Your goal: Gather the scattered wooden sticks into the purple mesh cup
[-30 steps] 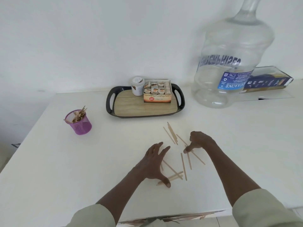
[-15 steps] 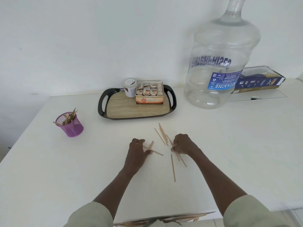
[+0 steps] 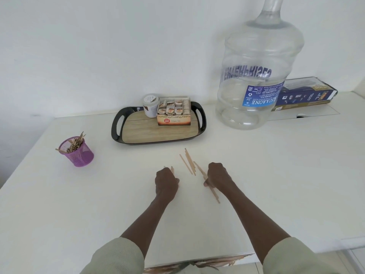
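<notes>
The purple mesh cup (image 3: 78,153) stands at the left of the white table (image 3: 59,204) with several wooden sticks poking out of it. My left hand (image 3: 165,181) is a fist at the table's middle, closed on a few sticks whose tips show above the knuckles. My right hand (image 3: 217,176) is closed on a bundle of sticks (image 3: 214,193) that slants toward me. Three loose sticks (image 3: 188,161) lie on the table just beyond and between the hands.
A black tray (image 3: 118,127) with a wood-look floor holds a tea box (image 3: 173,113) and a white tub (image 3: 151,105). A large clear water jug (image 3: 254,76) stands at the back right, with a blue carton (image 3: 304,93) behind it.
Both hands have closed into fists on sticks. The sticks that lay near the table's front are now in the hands. The left hand drew its sticks in; the right gathered a bundle.
</notes>
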